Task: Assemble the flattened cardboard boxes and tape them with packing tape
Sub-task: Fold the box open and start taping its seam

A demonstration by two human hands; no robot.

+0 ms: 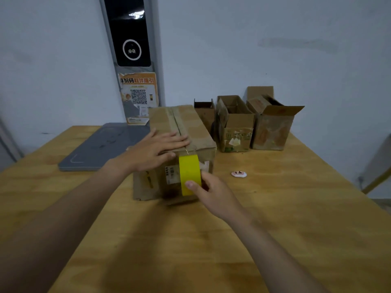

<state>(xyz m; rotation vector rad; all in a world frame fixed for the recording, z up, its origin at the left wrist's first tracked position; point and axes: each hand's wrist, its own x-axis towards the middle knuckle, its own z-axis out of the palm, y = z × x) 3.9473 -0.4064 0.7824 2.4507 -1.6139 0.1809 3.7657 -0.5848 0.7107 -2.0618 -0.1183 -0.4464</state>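
Plywood counter [275, 218]: I'm pressing my left grip [156, 149], fingers flat, on the cardboard box [196, 127]; my right grip [213, 191] is holding the yellow tape roll [189, 172].

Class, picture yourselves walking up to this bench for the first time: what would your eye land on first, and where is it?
The bright yellow roll of packing tape stands out, held by the right hand against the near end of the closed brown cardboard box in the middle of the wooden table. The left hand lies flat on that box's top by the seam. Behind, to the right, stand three open cardboard boxes.
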